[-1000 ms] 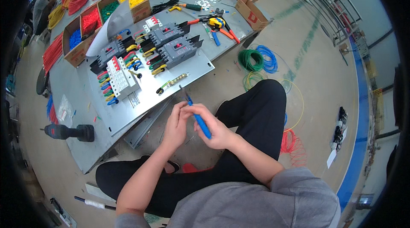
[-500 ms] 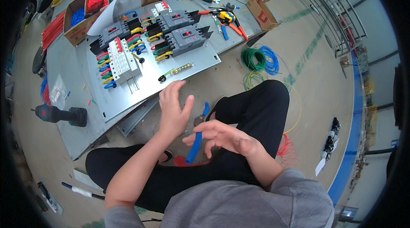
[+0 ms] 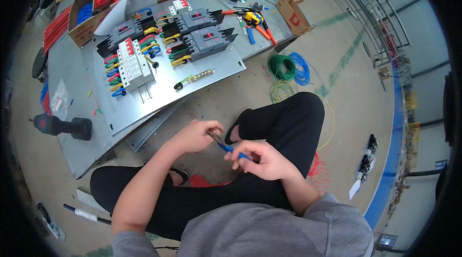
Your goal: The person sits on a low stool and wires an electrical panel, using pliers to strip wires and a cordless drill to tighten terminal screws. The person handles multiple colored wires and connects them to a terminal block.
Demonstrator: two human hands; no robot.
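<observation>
Blue-handled metal pliers: lie btw both hands; long axis runs fwd and to left from the R grip, metal head pointing away from R palm.
Bare R hand: grasps the handles, fingers bent around them.
Bare L hand: nearer to the metal head, just at its tip; fingers are bent, but cannot tell if they pinch sth.
In the way: L fingers partly cover the pliers' tip.
Flat silver metal plate: fwd-left of grip, well apart; carries grey box-shaped breakers and white breaker row w/ red levers.
Dark cordless drill: far left of grip, on grey bench.
Green wire coil: fwd-right of grip, on floor.
Black-trousered knee: also fwd-right, nearer.
</observation>
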